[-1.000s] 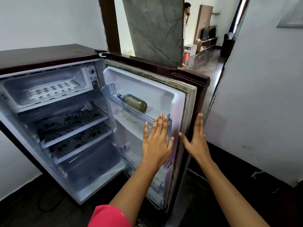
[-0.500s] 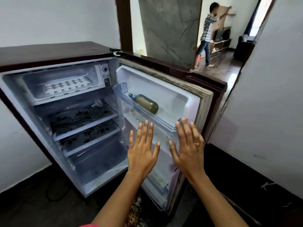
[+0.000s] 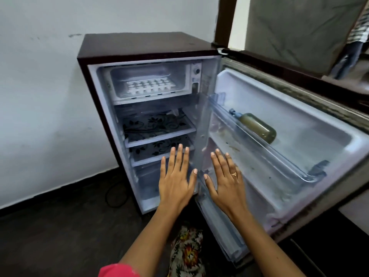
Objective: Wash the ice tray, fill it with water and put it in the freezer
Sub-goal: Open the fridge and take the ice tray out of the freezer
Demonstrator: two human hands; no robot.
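A small dark-red fridge stands open against the wall. A white ice tray lies flat inside the freezer compartment at the top. My left hand is held out flat in front of the lower shelves, fingers straight, holding nothing. My right hand, wearing a ring, is spread flat beside it, in front of the hinge side of the fridge door. Neither hand visibly touches anything.
A bottle of greenish liquid lies in the door's upper rack. Two shelves with black floral mats sit below the freezer. A person stands in the doorway at the upper right. A dark cable lies on the floor by the wall.
My view has swung left to face the fridge interior. Both hands have moved left, away from the door's outer edge, and now hover together in front of the lower shelves.
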